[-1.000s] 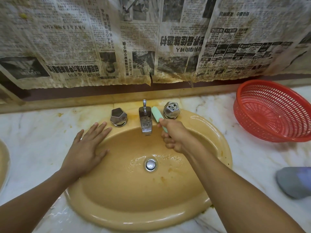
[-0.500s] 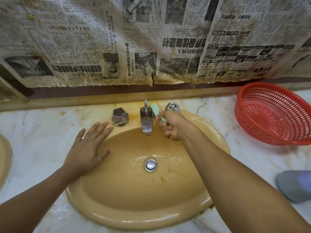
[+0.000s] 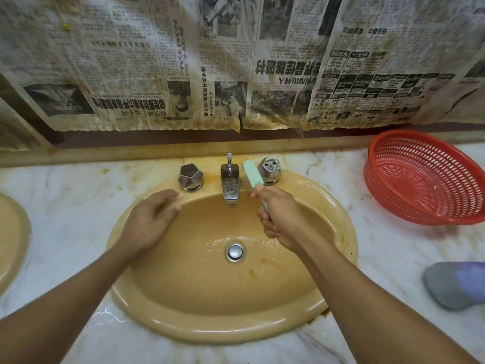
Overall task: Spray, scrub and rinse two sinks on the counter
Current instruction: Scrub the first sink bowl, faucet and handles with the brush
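From the head view, the yellow sink [image 3: 210,329] sits in the middle of the marble surface [image 3: 65,200], with its drain [image 3: 235,251] plugged or capped and a wet, faintly foamy patch around it. The right hand [image 3: 278,219] is curled round the handle of a pale green brush [image 3: 253,174], whose head points up and away between the faucet spout [image 3: 230,183] and the right knob [image 3: 269,169], just beside both (whether the bristles touch either cannot be told). The left hand [image 3: 151,219] holds nothing; its fingers are relaxed and it lies over the sink's far-left rim, near the left knob [image 3: 190,177]. The step in hand looks like scrubbing, worked around the fixtures at the far rim, where brown staining shows on the ledge. A fair guess at the next move is short strokes at the knob bases and behind the spout, which calls for a firm grip and a tilted brush head, and then a turn of a knob to rinse. A second sink [image 3: 10,237] shows only at the left edge, so the task seems well short of done. A red basket [image 3: 425,179] stands far right, a grey-blue object [image 3: 456,285] lies near right, and stained newspaper [image 3: 236,61] covers the wall.
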Available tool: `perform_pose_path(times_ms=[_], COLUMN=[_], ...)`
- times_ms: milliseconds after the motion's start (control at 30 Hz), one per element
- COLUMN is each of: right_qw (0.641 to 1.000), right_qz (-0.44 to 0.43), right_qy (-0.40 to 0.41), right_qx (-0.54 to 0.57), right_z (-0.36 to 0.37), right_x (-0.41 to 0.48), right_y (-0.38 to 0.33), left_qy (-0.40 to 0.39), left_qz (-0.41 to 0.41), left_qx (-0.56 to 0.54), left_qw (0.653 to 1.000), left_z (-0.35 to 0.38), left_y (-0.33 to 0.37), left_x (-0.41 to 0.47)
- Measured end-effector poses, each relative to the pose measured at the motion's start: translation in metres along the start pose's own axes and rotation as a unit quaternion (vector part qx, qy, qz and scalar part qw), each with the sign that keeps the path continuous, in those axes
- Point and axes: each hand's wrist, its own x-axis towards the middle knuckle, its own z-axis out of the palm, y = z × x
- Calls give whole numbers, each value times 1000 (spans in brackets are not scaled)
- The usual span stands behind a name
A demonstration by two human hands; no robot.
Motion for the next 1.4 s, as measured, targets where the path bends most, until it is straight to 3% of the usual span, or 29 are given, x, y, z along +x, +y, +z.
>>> perform_pose_path(times_ms=[100,267,467,567,633,700,767,833,933,1000,1100,1233,1400], right_qw=[996,984,974,960,945,906,849,790,720,711,722,720,721], right_qz=[-45,-80,-82,-102,-161,-230,-264,-249,-245,-290,-341,-339,-333], right_qy=[-62,-158,-192,-146,-27,117,198,185,86,68,102,113,107], right_qx=[45,-19,-89,-217,-282,-336,-412,-529,-643,-636,-593,-595,-598], right_z=[1,36,54,37,19,3,-10,-19,-27,-29,-28,-27,-27], right_x=[-36,-54,-44,-32,-16,8,42,76,113,127,135,138,139], right_y=[0,0,8,1,-11,-27,-39,-45,-42,-33,-21,-19,-20], left_qy=[98,-49,-49,-7,-6,-19,-36,-64,-92,-97,-101,-90,-163], left_qz=[-50,-127,-248,-259,-244,-213,-159,-97,-46,-41,-41,-86,-96], left_qx=[-152,-300,-314,-315,-311,-258,-124,47,205,233,232,267,258], left_qw=[982,944,915,913,918,942,979,992,973,967,967,955,947], left_z=[6,8,-7,-15,-18,-19,-12,-2,11,18,27,41,39], left_y=[63,135,143,125,112,104,97,90,88,90,92,111,116], left_x=[-32,-49,-42,-29,-21,-14,-5,6,20,29,43,38,36])
